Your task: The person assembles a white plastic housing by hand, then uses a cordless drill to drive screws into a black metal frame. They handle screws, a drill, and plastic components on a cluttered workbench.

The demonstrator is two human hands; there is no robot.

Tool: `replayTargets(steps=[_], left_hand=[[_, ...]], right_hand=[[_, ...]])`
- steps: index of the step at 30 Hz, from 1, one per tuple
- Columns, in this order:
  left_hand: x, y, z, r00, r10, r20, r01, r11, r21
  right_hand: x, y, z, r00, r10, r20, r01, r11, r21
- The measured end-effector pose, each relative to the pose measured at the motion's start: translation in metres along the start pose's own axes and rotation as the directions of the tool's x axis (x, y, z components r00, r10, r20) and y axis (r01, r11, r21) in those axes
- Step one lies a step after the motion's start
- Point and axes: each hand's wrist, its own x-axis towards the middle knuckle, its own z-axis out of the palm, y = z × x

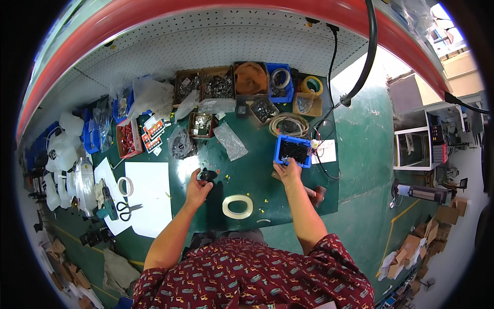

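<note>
My left hand point(198, 191) is over the green table, left of the white ring of tape point(237, 207). Its thumb and finger curve around a small black part point(204, 175), whose exact kind I cannot make out. My right hand point(289, 171) is at the near rim of a blue bin point(277, 150), with fingers over the rim and against its outer side. Small black pieces point(294, 150) fill this bin; the fingertips are partly hidden there. Beneath my right wrist lies a hammer point(318, 195), its handle partly covered by the arm.
Boxes of metal parts point(217, 85) line the back beside a coil of hose point(288, 125). Scissors point(126, 210) and a green power drill point(108, 204) lie on white sheets point(149, 195) at left. Small yellow bits point(263, 210) dot the table. A black cable point(371, 49) hangs at right.
</note>
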Motion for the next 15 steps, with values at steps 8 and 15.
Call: replayTargets(steps=[8,15], left_hand=[[0.022,-0.029,0.016,0.999,0.045,0.007,-0.044,0.993,-0.113],[0.027,-0.016,0.020,0.997,0.072,-0.039,-0.068,0.994,0.082]], right_hand=[[0.048,-0.052,0.011,0.991,-0.013,0.131,0.016,1.000,-0.022],[-0.022,-0.022,-0.009,0.937,-0.325,0.130,0.349,0.897,-0.270]])
